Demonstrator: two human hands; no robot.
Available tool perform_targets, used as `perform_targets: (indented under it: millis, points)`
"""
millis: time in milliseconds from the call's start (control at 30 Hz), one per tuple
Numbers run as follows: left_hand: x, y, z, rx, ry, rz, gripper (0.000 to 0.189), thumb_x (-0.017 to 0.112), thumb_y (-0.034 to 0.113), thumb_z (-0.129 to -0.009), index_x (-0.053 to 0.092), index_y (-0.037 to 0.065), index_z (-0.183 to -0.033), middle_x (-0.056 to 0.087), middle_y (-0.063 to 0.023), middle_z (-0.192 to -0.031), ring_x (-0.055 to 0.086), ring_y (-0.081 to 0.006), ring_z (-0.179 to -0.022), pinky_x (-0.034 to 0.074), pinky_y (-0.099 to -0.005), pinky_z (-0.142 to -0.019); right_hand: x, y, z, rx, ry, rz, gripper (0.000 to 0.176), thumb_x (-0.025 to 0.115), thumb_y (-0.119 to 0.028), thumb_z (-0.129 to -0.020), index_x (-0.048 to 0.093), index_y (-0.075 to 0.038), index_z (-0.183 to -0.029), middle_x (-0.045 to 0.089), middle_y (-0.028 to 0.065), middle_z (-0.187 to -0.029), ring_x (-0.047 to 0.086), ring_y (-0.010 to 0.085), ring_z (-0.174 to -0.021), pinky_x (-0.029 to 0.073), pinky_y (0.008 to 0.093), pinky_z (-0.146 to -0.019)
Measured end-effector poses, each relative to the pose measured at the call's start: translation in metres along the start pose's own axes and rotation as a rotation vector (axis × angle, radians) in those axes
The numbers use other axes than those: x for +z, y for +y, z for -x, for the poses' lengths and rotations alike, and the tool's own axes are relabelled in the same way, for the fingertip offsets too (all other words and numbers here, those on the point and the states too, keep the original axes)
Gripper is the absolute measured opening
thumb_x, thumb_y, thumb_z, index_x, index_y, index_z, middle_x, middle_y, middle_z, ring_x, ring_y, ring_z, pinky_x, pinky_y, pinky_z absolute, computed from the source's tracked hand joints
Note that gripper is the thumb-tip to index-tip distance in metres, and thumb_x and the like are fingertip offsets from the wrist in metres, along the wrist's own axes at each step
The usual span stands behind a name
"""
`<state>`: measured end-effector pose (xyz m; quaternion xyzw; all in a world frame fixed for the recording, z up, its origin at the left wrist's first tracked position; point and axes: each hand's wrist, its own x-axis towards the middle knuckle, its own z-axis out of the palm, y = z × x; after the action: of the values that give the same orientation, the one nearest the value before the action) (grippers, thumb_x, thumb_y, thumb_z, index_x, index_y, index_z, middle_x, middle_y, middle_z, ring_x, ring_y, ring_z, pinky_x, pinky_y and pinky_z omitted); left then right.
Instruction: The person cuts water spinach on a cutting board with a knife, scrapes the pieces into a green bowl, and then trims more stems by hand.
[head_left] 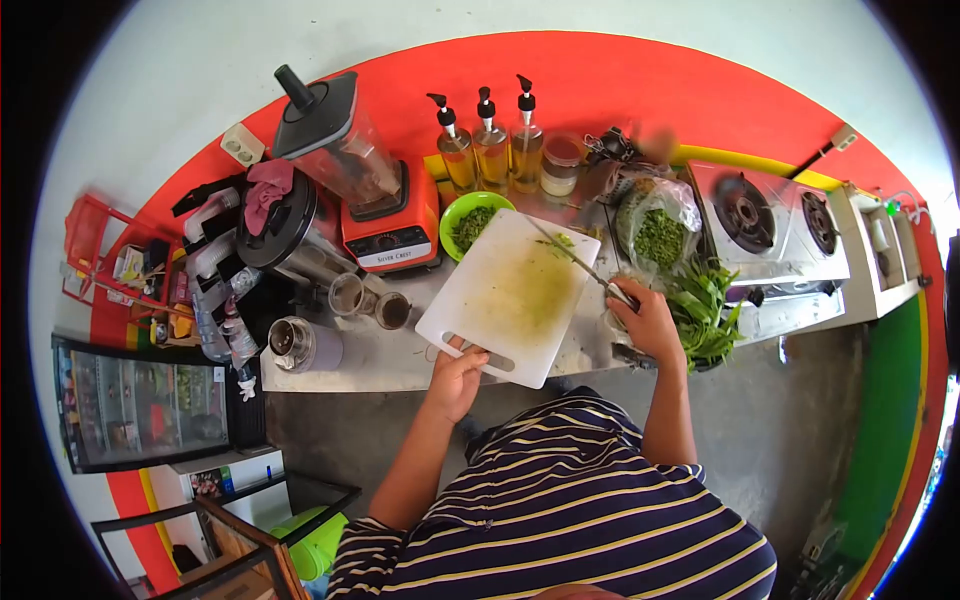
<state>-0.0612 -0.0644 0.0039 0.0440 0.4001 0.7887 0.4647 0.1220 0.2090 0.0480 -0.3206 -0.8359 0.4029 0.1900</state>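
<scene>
My left hand [456,380] grips the near edge of a white cutting board [480,295] at its handle slot. The board carries a green stain and a few chopped green bits near its far edge. In my right hand [645,320] is a knife [577,258], its blade lying over the board's upper right part, near the bits. A green bowl [449,222] with chopped greens stands against the board's far left corner. Right of the board are a plastic bag of chopped greens [660,236] and a bunch of leafy greens [700,310].
A red blender [385,235], three pump bottles [490,150] and a lidded jar [560,168] stand behind. At the left are glass jars [392,311] and a metal container [305,345]. A gas stove [790,265] is at the right.
</scene>
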Motion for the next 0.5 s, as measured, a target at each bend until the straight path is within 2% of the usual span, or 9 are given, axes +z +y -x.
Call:
perform_targets:
  millis: [67, 100, 200, 333, 433, 500]
  points:
    - [0.014, -0.009, 0.002, 0.044, 0.059, 0.028, 0.067, 0.056, -0.011, -0.081, 0.039, -0.002, -0.145, 0.057, -0.015, -0.135, 0.054, -0.0255, -0.126, 0.037, -0.0377, -0.11, -0.006, 0.016, -0.015, -0.067, -0.085, -0.021, 0.031, 0.07, -0.017, -0.089, 0.068, -0.002, -0.115, 0.069, 0.0201, -0.088, 0.065, 0.0298, -0.073, 0.05, 0.0368, -0.072]
    - [0.02, -0.015, 0.003, 0.085, 0.103, 0.066, 0.069, 0.056, -0.012, -0.081, 0.038, -0.002, -0.146, 0.055, -0.0148, -0.138, 0.052, -0.026, -0.129, 0.036, -0.0378, -0.111, -0.011, 0.02, -0.024, -0.063, -0.144, -0.036, 0.031, 0.071, -0.017, -0.088, 0.069, -0.003, -0.115, 0.071, 0.0206, -0.097, 0.069, 0.0315, -0.083, 0.052, 0.0364, -0.078]
    - [0.028, -0.032, 0.008, 0.147, 0.237, 0.132, 0.071, 0.056, -0.013, -0.08, 0.036, -0.002, -0.147, 0.052, -0.0148, -0.141, 0.051, -0.027, -0.13, 0.036, -0.0377, -0.111, -0.024, 0.023, -0.048, -0.038, -0.298, -0.047, 0.031, 0.071, -0.018, -0.088, 0.07, -0.003, -0.115, 0.072, 0.0194, -0.1, 0.07, 0.0316, -0.088, 0.053, 0.0363, -0.079]
    - [0.047, -0.042, 0.017, 0.25, 0.335, 0.177, 0.072, 0.057, -0.014, -0.079, 0.035, -0.002, -0.147, 0.052, -0.0149, -0.141, 0.051, -0.0267, -0.13, 0.037, -0.0375, -0.11, -0.018, 0.03, -0.08, -0.273, -0.331, -0.006, 0.028, 0.07, -0.02, -0.089, 0.071, -0.005, -0.113, 0.072, 0.0167, -0.097, 0.069, 0.0342, -0.085, 0.053, 0.0389, -0.076]
    - [0.054, -0.047, 0.022, 0.306, 0.398, 0.188, 0.071, 0.057, -0.014, -0.08, 0.036, -0.002, -0.147, 0.052, -0.0154, -0.141, 0.051, -0.0259, -0.13, 0.038, -0.0371, -0.109, -0.013, 0.017, -0.102, -0.365, -0.457, 0.044, 0.027, 0.07, -0.022, -0.09, 0.072, -0.006, -0.112, 0.072, 0.0159, -0.095, 0.067, 0.0359, -0.084, 0.052, 0.0411, -0.076]
    - [0.057, -0.049, 0.024, 0.307, 0.373, 0.156, 0.07, 0.057, -0.013, -0.081, 0.035, -0.002, -0.147, 0.052, -0.0157, -0.141, 0.052, -0.0253, -0.129, 0.039, -0.0361, -0.108, -0.001, 0.016, -0.114, -0.48, -0.5, 0.051, 0.027, 0.069, -0.023, -0.09, 0.072, -0.007, -0.112, 0.071, 0.0159, -0.094, 0.066, 0.0362, -0.084, 0.052, 0.0422, -0.076]
